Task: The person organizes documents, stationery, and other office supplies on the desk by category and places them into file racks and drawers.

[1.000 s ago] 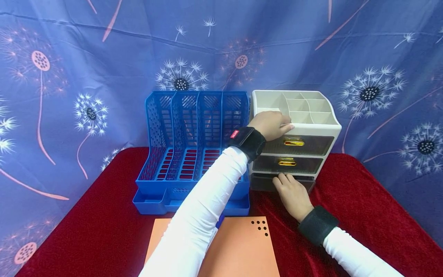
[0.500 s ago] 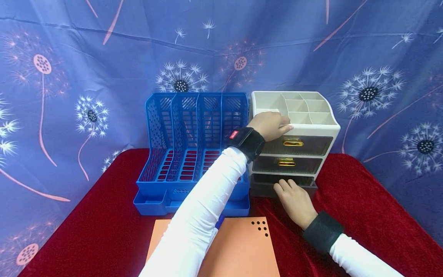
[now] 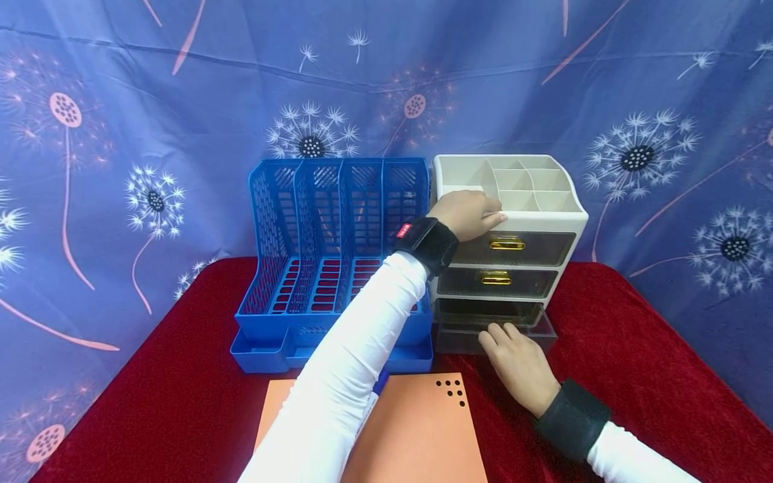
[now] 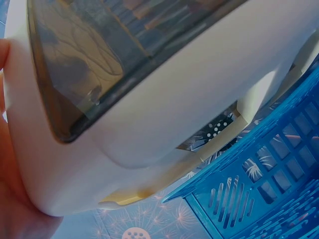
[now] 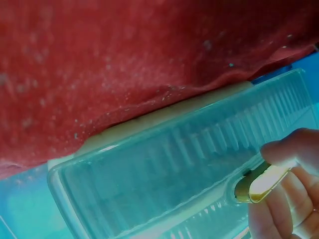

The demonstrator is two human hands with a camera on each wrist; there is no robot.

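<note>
The white desktop drawer organizer (image 3: 537, 220) stands at the right of the cloth, with compartments on top and dark see-through drawers below. My left hand (image 3: 466, 215) grips its front top rim, fingers over the edge into the left compartment. Low down, my right hand (image 3: 518, 365) holds the bottom drawer (image 3: 455, 339), which is pulled partly out. In the right wrist view, thumb and fingers pinch this drawer's gold handle (image 5: 266, 181); its clear ribbed front shows. The upper two drawers, with gold handles (image 3: 507, 244), are closed. In the left wrist view the hand (image 4: 17, 199) wraps the organizer's edge.
A blue file rack (image 3: 338, 329) with tall slots stands left of the organizer. An orange sheet (image 3: 423, 436) with black dots lies in front, with a blue-capped pen (image 3: 382, 382) partly hidden by the left sleeve. Red cloth (image 3: 181, 389) covers the table; a patterned curtain hangs behind.
My right hand has drawn the bottom drawer outward, toward me, from barely open to partly open. The left hand stays on the organizer's top rim.
</note>
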